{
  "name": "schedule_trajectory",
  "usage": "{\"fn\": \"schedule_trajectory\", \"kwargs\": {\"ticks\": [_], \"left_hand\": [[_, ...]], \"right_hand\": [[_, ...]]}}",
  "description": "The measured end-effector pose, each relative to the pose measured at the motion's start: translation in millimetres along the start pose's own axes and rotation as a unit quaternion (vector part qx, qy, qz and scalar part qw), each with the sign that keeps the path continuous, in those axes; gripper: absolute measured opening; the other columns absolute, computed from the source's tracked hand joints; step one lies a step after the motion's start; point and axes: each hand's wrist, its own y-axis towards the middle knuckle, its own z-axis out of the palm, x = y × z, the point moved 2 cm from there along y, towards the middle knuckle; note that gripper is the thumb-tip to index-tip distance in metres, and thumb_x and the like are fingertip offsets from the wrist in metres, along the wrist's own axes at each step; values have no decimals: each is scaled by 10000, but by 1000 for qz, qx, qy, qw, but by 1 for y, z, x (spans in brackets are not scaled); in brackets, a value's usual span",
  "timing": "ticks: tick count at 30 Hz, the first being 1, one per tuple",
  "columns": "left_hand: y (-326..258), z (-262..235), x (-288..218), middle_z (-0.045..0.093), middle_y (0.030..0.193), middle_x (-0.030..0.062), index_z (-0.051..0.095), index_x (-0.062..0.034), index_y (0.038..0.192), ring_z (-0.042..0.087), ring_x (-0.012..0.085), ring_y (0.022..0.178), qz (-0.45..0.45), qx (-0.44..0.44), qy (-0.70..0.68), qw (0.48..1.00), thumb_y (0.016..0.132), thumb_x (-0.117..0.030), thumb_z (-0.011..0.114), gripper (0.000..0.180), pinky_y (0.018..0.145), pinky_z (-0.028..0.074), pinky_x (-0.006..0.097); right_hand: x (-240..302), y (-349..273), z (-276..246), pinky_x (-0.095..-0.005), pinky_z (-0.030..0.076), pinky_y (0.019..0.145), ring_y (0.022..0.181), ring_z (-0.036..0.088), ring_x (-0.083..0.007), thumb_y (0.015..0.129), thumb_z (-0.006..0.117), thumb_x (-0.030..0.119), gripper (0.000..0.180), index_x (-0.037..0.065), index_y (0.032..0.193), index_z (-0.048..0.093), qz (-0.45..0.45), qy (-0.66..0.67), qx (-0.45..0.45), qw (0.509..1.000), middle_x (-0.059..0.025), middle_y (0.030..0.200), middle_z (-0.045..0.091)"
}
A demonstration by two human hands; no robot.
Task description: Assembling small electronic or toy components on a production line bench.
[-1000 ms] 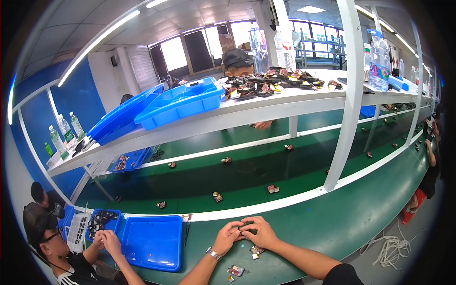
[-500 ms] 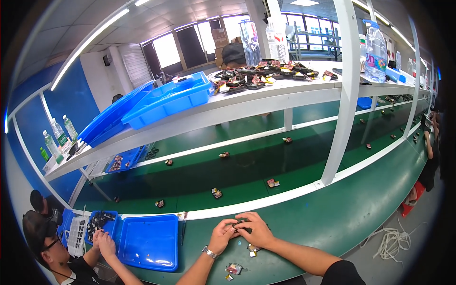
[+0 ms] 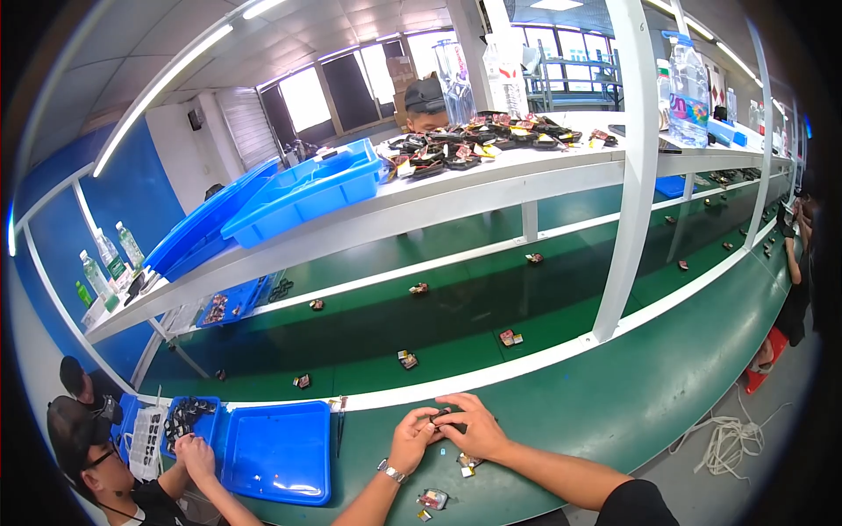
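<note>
Close together over the green worktable, my left hand and my right hand both have their fingers closed around a small black piece. The fingers cover most of it, so its exact kind is hidden. Just below my right hand lies a small electronic assembly with a silvery-yellow part. Nearer the table's front edge rests another assembly, pinkish under a clear or grey casing. A metal watch is on my left wrist.
To the left sits a blue tray, with black tweezers beside it. A co-worker's hands are beyond that tray, near a blue bin of black parts. A white post rises ahead. Several assemblies lie on the green belt.
The small assemblies on the belt have shifted a little to the right. Behind the shelf, a person's capped head has risen. My hands keep nearly the same grip, with slight finger movement.
</note>
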Motion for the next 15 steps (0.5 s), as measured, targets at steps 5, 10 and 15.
{"fn": "schedule_trajectory", "kwargs": {"ticks": [5,10,15], "left_hand": [[-1,-1,1,578,1254,196,473,-8,1206,608,229,1102,2,0,2,1000,965,-16,488,242,939,531,355],[-1,3,-3,589,1241,179,482,-12,1214,617,213,1078,5,-14,13,1000,963,-11,488,252,920,537,329],[-2,5,-8,595,1233,170,494,-10,1218,625,210,1059,11,-27,61,998,963,-5,481,255,888,552,313]], "right_hand": [[0,-1,1,-381,421,1011,1214,479,-269,785,683,98,203,136,976,740,8,5,-2,1000,-42,1264,582],[-5,-1,6,-378,428,1007,1217,485,-270,781,679,92,207,129,977,737,7,8,-8,1000,-47,1260,587],[1,0,8,-396,406,1028,1226,478,-293,781,658,66,195,79,970,707,-11,35,-18,999,-67,1253,591]]}}
